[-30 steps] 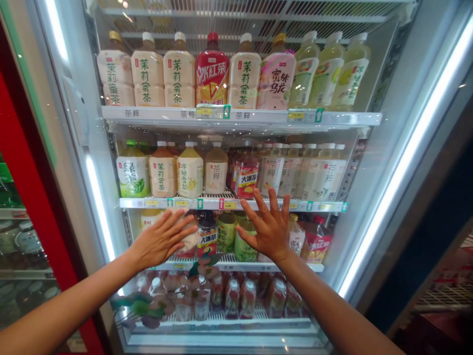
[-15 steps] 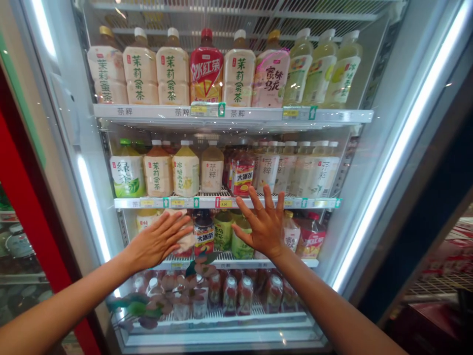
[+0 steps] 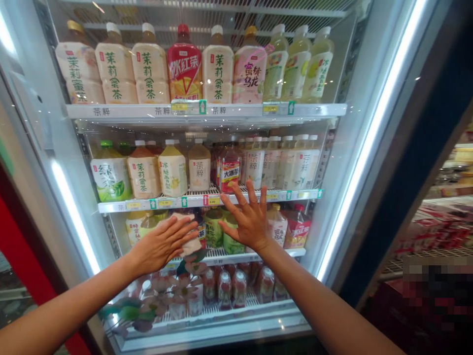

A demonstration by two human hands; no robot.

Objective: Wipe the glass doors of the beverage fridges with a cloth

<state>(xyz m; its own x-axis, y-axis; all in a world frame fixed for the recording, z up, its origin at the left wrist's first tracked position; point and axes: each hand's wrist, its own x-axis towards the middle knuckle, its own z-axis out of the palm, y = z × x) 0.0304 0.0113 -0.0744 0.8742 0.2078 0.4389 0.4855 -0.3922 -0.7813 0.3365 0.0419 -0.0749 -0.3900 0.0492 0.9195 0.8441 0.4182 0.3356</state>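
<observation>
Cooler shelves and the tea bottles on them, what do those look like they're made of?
The tea bottles look like clear, glossy plastic: the drink's colour shows through their shoulders above the printed labels. The shelf's wire rack looks like white-coated metal, judging by its thin, evenly spaced rods. The top shelf's front strip looks like smooth white plastic, though glare leaves that open.

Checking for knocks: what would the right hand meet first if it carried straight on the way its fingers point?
Probably the white price strip on the shelf edge, just at the fingertips of the right hand. The fingers overlap it in this view, so the depth is unclear.
</observation>
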